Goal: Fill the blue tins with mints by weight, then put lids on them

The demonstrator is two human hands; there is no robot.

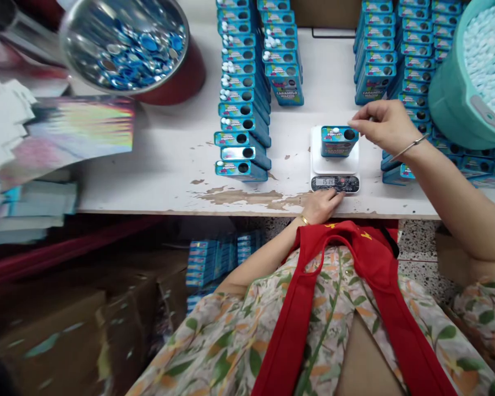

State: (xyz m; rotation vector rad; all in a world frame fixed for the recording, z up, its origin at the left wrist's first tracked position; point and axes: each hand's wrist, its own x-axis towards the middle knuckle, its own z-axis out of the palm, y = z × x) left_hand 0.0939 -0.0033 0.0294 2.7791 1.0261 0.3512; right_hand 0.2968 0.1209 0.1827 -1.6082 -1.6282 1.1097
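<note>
A blue candy box (339, 143) marked "Caramelo" stands upright on a small white kitchen scale (315, 164) with a lit digital display. Its top has a dark round hole, and one white candy (336, 131) lies beside that hole. Close to the box's upper right corner, the thumb and fingertips of my right hand (388, 125) are pinched together; what they hold, if anything, is too small to make out. My left hand (322, 205) rests at the front edge of the scale, fingers stretched out and holding nothing.
Left of the scale runs a row of blue boxes (243, 140), several with white candies on top. More boxes (375, 82) line the back and right. A turquoise bucket (449, 104) of candies stands right. At left are a metal pot (181, 82) of blue lids and printed sheets (107, 132).
</note>
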